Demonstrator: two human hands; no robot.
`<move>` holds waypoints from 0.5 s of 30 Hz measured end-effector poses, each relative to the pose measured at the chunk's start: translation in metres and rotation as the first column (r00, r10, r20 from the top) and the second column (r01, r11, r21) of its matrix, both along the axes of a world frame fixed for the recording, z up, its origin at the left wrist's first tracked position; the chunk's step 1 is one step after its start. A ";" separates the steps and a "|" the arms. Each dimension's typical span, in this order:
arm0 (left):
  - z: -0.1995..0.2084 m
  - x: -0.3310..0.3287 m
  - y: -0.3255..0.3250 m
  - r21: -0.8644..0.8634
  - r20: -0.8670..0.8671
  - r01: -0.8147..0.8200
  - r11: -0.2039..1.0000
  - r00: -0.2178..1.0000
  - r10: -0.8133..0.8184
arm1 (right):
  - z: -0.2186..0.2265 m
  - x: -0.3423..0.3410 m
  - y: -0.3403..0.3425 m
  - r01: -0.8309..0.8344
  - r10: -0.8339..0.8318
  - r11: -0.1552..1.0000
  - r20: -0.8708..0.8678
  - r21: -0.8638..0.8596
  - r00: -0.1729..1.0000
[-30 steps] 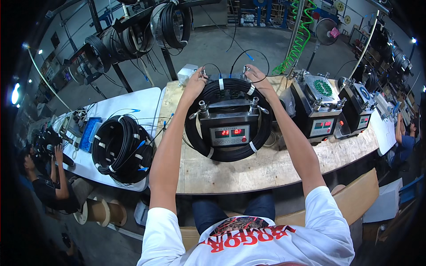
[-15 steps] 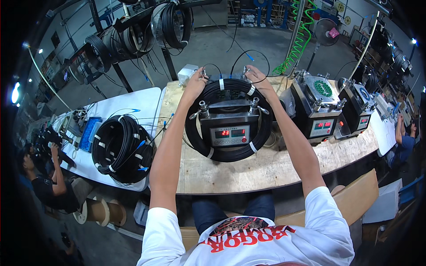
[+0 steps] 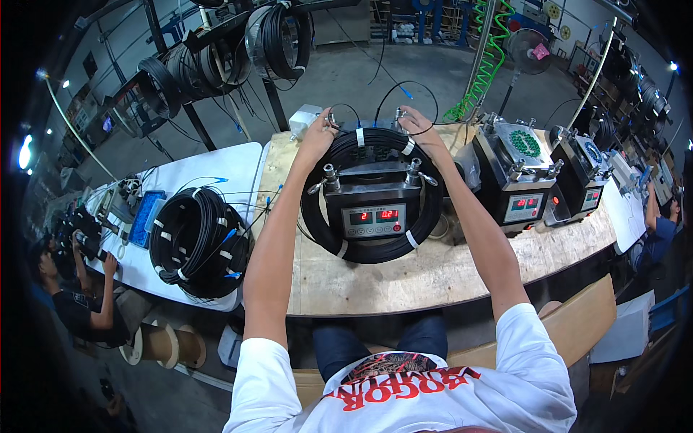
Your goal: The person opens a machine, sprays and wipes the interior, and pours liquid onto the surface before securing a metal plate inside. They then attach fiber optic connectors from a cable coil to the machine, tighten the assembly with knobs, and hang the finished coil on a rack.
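A coil of black cable (image 3: 364, 254), bound with white ties, hangs around a dark box-shaped machine (image 3: 338, 204) with a lit red display. Two metal corner posts with knobs stand at the machine's near side, and two more at its far side. My left hand (image 3: 318, 137) has its fingers closed around the far left clamp post (image 3: 331, 115). On the other side, my right hand (image 3: 420, 128) pinches the far right clamp post (image 3: 398, 113). Thin black cable ends loop up beside both hands, one with a blue connector (image 3: 408, 94). The machine's top is partly hidden by the coil.
Another black cable coil (image 3: 170, 252) lies on the white table (image 3: 234, 162) at left, near a blue tray (image 3: 146, 216). Two similar machines (image 3: 509, 184) stand at right on the wooden bench (image 3: 346, 292). A green spiral hose (image 3: 485, 79) hangs behind. Co-workers sit at both sides.
The digits on the machine's display have changed. My hands stay at the far posts. The co-worker at left has lowered a hand toward the table; the one at right has shifted slightly.
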State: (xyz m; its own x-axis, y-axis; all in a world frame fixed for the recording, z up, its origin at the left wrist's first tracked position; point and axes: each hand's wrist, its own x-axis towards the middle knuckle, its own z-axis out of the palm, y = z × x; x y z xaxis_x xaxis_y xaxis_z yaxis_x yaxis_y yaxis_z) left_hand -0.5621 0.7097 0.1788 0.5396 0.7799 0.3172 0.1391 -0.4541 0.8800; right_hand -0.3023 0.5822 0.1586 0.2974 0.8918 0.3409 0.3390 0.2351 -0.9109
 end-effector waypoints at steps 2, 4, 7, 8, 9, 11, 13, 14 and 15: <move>0.001 0.000 -0.001 -0.005 -0.003 0.002 1.000 1.000 -0.002 | 0.000 -0.002 0.000 -0.002 0.002 1.000 -0.006 -0.001 1.000; 0.002 0.000 -0.002 -0.010 -0.005 0.007 1.000 1.000 -0.007 | -0.002 -0.002 0.000 0.028 -0.029 0.997 0.004 0.065 1.000; 0.002 0.001 -0.003 -0.002 -0.002 0.012 1.000 1.000 -0.012 | -0.002 0.002 0.002 0.003 -0.003 1.000 0.030 0.019 1.000; 0.001 -0.001 0.000 0.002 -0.006 0.016 1.000 1.000 -0.016 | -0.002 0.002 0.002 -0.001 0.000 1.000 0.030 0.020 1.000; 0.000 -0.002 0.002 0.006 -0.009 0.019 1.000 1.000 -0.019 | -0.002 0.001 0.003 -0.004 0.004 1.000 0.040 0.010 0.999; 0.001 0.001 -0.001 0.005 -0.005 0.015 1.000 1.000 -0.015 | -0.003 0.005 0.003 0.000 0.000 1.000 0.053 -0.004 0.999; 0.002 0.001 -0.003 0.006 -0.003 0.008 1.000 1.000 -0.008 | -0.004 0.006 0.004 -0.015 0.015 1.000 0.049 0.014 0.999; 0.002 0.000 -0.002 0.014 -0.004 0.008 1.000 1.000 -0.008 | -0.005 0.006 0.004 -0.017 0.016 1.000 0.048 0.014 0.999; 0.003 -0.001 -0.002 0.021 -0.005 0.008 1.000 1.000 -0.007 | -0.005 0.005 0.004 -0.014 0.013 1.000 0.046 0.022 0.999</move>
State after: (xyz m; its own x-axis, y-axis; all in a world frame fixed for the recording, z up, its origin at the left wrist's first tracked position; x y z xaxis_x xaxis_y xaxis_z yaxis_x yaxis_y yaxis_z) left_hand -0.5627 0.7073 0.1814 0.5471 0.7689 0.3309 0.1404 -0.4740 0.8693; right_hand -0.2970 0.5866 0.1532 0.2691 0.8877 0.3735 0.3771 0.2597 -0.8890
